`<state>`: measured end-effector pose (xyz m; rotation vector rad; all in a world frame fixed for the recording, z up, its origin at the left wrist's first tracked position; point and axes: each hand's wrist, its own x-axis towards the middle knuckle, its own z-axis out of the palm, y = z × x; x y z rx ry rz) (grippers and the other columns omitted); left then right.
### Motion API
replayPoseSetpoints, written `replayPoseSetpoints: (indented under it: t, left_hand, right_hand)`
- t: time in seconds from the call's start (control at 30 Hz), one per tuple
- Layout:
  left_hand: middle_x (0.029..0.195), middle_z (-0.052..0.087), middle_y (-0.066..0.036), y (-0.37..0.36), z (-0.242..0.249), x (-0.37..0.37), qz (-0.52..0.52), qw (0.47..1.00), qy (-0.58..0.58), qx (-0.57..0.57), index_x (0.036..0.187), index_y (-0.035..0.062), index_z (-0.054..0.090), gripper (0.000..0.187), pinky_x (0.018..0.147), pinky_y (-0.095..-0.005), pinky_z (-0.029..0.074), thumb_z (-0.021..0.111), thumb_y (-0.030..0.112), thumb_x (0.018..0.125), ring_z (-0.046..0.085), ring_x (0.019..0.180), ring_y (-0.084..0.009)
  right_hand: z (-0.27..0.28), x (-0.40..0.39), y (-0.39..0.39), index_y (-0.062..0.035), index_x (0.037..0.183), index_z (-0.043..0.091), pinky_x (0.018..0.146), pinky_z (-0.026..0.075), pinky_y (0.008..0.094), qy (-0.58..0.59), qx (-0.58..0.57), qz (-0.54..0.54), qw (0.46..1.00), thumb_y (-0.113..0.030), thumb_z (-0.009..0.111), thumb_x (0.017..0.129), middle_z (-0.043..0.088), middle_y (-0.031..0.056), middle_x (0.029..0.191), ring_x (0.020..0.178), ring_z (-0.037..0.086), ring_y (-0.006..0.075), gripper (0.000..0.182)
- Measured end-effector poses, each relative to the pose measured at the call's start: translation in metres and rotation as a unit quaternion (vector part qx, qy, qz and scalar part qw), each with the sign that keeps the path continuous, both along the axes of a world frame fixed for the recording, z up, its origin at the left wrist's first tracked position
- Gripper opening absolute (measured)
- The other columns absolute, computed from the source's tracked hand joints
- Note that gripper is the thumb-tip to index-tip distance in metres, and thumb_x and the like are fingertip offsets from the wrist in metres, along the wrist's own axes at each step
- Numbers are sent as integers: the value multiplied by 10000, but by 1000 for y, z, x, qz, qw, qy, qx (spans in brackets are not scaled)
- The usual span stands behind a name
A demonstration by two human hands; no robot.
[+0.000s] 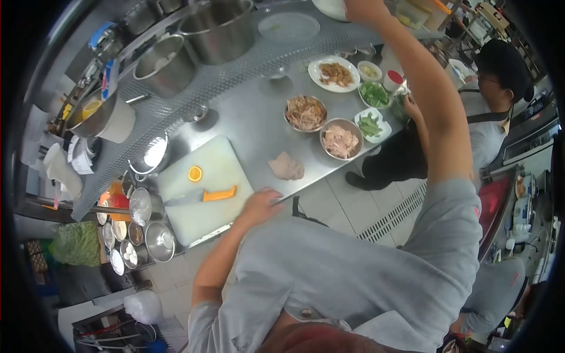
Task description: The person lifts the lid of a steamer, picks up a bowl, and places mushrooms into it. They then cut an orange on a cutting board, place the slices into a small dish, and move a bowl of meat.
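Note:
My left hand [261, 207] rests at the steel table's front edge, fingers stretched out, holding nothing. Beside it lies a pale cutting board [220, 159] with a knife [219, 193], orange-handled, and a cut orange half [195, 173]. A flat piece of raw meat [286, 166] sits on the bare steel near that hand. My right arm reaches up to the shelf, where my right hand [360, 12] meets the rim of a white dish [332, 8]. The top frame edge cuts off both, and the fingers are mostly hidden.
Right of the meat stand bowls of sliced meat [340, 141] and brown shreds [305, 113], a plate of browned pieces [335, 75] and green leaves [369, 125]. Steel pots [216, 32] line the shelf. A co-worker [494, 100] stands at the table's right end.

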<state>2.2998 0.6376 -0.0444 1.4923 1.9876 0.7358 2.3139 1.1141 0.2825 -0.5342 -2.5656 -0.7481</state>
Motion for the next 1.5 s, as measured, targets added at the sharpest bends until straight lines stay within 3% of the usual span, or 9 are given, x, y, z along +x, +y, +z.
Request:
replayPoseSetpoints:
  t: [0.13,0.37,0.43,0.63,0.73,1.03,1.27,1.43,1.5]
  left_hand:
    - [1221,628,-148,49,-66,6,-113,979,111,-127,1237,78,616,440,906,-453,512,671,331,880,630,1092,-346]
    - [1488,449,-200,107,-139,-49,47,979,157,-120,1457,56,377,690,1076,-490,432,629,381,903,527,1292,-392]
    - [1527,406,-221,126,-95,-83,110,977,85,-162,1506,59,329,726,1098,-482,417,593,409,927,496,1329,-393]
    - [1271,648,-197,98,-52,-163,161,984,30,-73,1369,51,559,584,984,-439,498,631,426,927,628,1159,-366]
    - [1167,697,-177,54,8,-147,203,979,-23,-11,1301,19,611,527,825,-384,531,687,361,907,686,858,-279]
    - [1118,706,-176,-57,25,-84,226,974,3,2,1262,2,625,470,725,-347,533,712,287,899,658,695,-218]
    - [1058,711,-139,-142,-5,-55,275,961,-2,-6,1288,-14,597,429,650,-299,523,659,244,951,635,653,-142]
    - [1139,691,-131,-103,-22,-63,218,973,-13,-75,1272,4,604,396,710,-322,524,669,182,925,637,775,-173]
    - [1142,684,-125,-90,-7,-69,204,978,40,-33,1275,10,603,391,715,-319,522,664,176,926,633,788,-168]
  right_hand:
    - [-1,14,-18,-16,950,680,810,550,472,80,11,35,996,-114,620,790,689,179,939,952,686,356,197]
    - [10,103,-96,-24,924,669,800,546,439,154,25,118,981,-219,706,791,672,176,982,973,664,344,239]
    - [0,137,-115,-24,929,680,789,544,442,144,-41,141,979,-195,749,793,688,156,946,935,664,343,229]
    - [-99,178,-191,-37,890,666,671,537,403,47,-266,297,916,-177,792,772,642,117,849,776,641,318,222]
    - [-207,170,-221,-45,810,620,700,534,400,-29,-364,333,869,-168,740,801,602,95,841,821,624,295,172]
    - [-406,101,-251,-46,753,639,860,526,348,-169,-321,367,856,-74,631,769,597,87,913,975,596,258,34]
    - [-387,64,-286,-43,823,671,970,478,463,-48,-371,392,840,-177,680,751,653,122,1049,1024,613,340,153]
    - [-229,-47,-450,-146,674,599,720,490,415,231,-352,615,666,-401,676,717,569,31,697,758,590,261,270]
    - [-176,-70,-512,-160,586,541,568,445,409,97,-292,697,648,-488,676,663,546,42,619,600,559,246,363]
